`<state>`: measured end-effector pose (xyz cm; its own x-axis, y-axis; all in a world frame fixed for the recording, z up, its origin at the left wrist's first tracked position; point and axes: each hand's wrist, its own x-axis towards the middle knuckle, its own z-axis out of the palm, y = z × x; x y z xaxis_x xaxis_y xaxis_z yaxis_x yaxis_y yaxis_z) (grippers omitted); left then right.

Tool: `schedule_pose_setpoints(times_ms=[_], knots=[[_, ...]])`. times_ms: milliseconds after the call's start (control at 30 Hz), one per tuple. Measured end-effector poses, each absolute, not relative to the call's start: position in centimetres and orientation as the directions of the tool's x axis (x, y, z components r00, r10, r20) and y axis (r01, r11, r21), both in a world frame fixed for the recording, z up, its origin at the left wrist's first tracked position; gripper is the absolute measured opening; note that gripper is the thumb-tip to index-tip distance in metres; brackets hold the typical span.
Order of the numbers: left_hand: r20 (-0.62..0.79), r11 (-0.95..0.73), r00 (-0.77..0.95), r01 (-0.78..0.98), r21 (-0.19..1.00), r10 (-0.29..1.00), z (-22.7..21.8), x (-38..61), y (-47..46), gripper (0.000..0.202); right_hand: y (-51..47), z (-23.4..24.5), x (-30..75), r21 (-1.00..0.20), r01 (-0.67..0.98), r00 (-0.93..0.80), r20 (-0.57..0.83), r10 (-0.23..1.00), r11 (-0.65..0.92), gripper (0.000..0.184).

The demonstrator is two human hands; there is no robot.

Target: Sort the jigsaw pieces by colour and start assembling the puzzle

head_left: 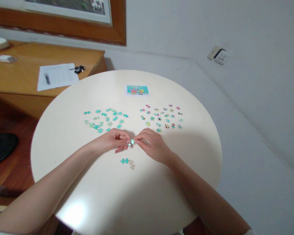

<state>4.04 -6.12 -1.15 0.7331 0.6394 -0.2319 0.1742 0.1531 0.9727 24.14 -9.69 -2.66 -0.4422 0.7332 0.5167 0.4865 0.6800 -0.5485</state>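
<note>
- Pinched at your fingertips is a light teal puzzle piece [132,141], left hand [117,138] gripping it from 9 o'clock, thumb on top, and right hand [152,142] meeting it from 3 o'clock with thumb and forefinger closed together (your fingers cover enough that one piece or two joined is hard to tell)
- Both your hands are just above the round white table [54,137], their tips nearly meeting over its middle, and the remaining fingers of your left hand curl loosely below the piece
- At 6 o'clock from your grip, near you, a short puzzle strip [131,162] lies flat, teal towards 9 o'clock and pale beige bending down towards 5 o'clock
- At 10 o'clock you have the loose teal pieces [107,119], some pale, a few touching, the closest just beside your left hand
- At 2 o'clock, beyond your right hand, are the multicoloured pieces [159,118], mostly lying apart, with pink, yellow and dark patches
- At 12 o'clock, past both groups, a picture card [137,90] lies flat, showing a pink and a yellow cartoon figure on teal
- Farther off at 10 o'clock, your wooden desk [51,52] bears a printed sheet [60,71], with keys [79,69] at its edge
</note>
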Motion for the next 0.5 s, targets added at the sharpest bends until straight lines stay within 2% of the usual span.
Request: schedule_pose_setpoints(times_ms=[500], knots=[[-0.208, 0.090, 0.733, 0.198, 0.976, 0.648, -1.44, 3.82, -5.89, 0.023, -9.74, -2.56, 24.17, -0.547, 0.485, -0.442, 0.520, 0.731, 0.682, 0.013]])
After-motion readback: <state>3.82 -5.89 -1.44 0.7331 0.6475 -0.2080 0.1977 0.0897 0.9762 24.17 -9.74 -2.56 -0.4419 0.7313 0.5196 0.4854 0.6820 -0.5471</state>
